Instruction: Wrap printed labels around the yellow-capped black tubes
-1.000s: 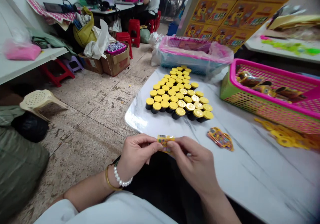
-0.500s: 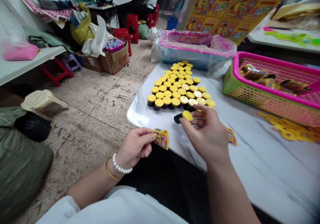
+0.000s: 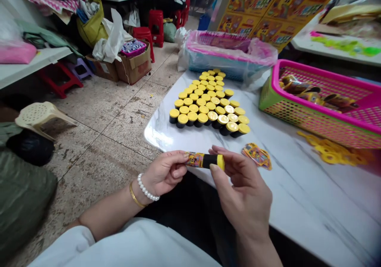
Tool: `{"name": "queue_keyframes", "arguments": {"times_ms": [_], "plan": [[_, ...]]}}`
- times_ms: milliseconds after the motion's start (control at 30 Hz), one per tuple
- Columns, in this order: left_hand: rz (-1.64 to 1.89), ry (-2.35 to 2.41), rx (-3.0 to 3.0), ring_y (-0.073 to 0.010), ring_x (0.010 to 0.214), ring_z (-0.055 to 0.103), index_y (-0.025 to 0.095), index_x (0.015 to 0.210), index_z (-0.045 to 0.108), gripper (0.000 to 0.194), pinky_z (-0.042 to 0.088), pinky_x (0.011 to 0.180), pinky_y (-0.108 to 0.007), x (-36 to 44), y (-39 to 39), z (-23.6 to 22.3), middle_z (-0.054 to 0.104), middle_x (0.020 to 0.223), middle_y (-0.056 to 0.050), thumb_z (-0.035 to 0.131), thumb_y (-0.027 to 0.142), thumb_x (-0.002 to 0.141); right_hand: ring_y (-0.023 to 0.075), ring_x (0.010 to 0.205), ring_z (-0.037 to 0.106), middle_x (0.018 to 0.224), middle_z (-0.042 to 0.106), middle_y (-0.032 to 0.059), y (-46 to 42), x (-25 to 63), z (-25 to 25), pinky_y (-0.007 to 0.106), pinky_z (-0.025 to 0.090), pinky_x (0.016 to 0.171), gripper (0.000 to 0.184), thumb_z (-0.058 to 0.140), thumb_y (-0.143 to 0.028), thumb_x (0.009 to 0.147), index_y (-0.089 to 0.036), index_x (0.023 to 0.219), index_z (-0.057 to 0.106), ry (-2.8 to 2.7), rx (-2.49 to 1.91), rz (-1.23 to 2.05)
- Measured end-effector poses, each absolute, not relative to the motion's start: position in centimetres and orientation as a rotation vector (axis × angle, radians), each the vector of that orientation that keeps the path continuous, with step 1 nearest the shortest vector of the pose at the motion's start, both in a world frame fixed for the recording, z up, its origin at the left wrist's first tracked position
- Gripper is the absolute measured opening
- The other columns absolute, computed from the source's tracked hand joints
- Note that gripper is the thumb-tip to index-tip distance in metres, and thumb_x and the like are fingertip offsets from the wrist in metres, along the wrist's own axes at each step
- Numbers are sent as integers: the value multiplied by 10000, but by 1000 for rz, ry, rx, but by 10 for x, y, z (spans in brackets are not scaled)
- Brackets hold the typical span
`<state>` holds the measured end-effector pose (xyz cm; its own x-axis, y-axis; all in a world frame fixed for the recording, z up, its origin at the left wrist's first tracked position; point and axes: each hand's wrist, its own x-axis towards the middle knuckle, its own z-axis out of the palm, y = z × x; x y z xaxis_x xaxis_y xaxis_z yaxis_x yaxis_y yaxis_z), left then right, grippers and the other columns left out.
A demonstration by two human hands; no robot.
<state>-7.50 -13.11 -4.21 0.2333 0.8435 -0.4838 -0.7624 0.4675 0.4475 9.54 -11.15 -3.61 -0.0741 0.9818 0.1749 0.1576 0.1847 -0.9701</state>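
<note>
My left hand (image 3: 165, 172) pinches a colourful printed sleeve (image 3: 195, 159) by its left end, above the table's near edge. From the right, my right hand (image 3: 245, 189) grips a small black canister (image 3: 210, 161) by its yellow-lidded end, thumb in front and fingers behind. The canister lies sideways, its black end meeting the sleeve's right end; how far it is inside I cannot tell. A block of several like canisters (image 3: 193, 108) stands upright beyond my hands, yellow lids up. A small pile of flat printed sleeves (image 3: 256, 155) lies just past my right hand.
A pink-and-green basket (image 3: 309, 126) with wrapped items stands at right, yellow ring-shaped pieces (image 3: 330, 151) before it. Behind the canisters sits a plastic-lined blue-and-pink basket (image 3: 232, 62), with printed boxes (image 3: 253, 4) stacked beyond. A cream stool (image 3: 38, 112) is on the floor at left.
My right hand has brought the canister away from the block, turned it sideways and set it against the sleeve in my left hand. The view has shifted slightly.
</note>
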Motion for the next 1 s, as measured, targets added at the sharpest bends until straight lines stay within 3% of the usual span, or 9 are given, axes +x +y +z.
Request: {"name": "queue_keyframes", "arguments": {"times_ms": [133, 267, 433, 633, 867, 1000], "plan": [[1175, 827, 195, 2, 370, 344, 114, 751, 626, 281, 160, 322, -125, -72, -134, -42, 560, 570, 40, 847, 264, 667, 174, 861, 753, 986, 776, 35, -115, 93, -35, 274, 617, 769, 198, 756, -291, 864, -243, 1036, 670, -1397, -1062, 1198], [1224, 933, 297, -21, 408, 376, 106, 831, 671, 355, 176, 347, -115, -72, -141, -41, 503, 504, 50, 864, 366, 686, 156, 870, 746, 980, 772, 30, -113, 93, -42, 231, 598, 746, 226, 789, -255, 840, -251, 1040, 685, -1230, -992, 1195], [1264, 933, 532, -107, 657, 611, 138, 1110, 683, 513, 417, 440, -155, -76, -141, -41, 668, 854, -43, 885, 345, 685, 137, 809, 730, 954, 764, 14, -117, 91, -51, 192, 565, 635, 264, 796, -210, 825, -272, 1058, 691, -1273, -960, 1144], [1153, 958, 660, -79, 581, 593, 99, 920, 694, 371, 504, 539, -204, -82, -136, -41, 698, 790, -36, 889, 306, 682, 208, 1056, 684, 1135, 696, 45, -127, 95, -56, 334, 606, 871, 379, 755, -121, 832, -291, 1165, 691, -1488, -902, 997], [1045, 901, 624, -90, 633, 617, 97, 887, 693, 480, 533, 611, -217, -69, -131, -34, 694, 753, -21, 946, 359, 576, 204, 1007, 642, 1084, 643, 45, -119, 112, -56, 368, 577, 858, 375, 754, -92, 830, -318, 1129, 733, -1694, -846, 939], [960, 854, 716, -89, 607, 610, 104, 888, 692, 462, 520, 578, -211, -71, -128, -34, 681, 747, -22, 915, 417, 631, 202, 928, 665, 1097, 643, 55, -115, 120, -53, 354, 594, 749, 402, 786, -104, 809, -315, 1146, 726, -1799, -810, 936]]}}
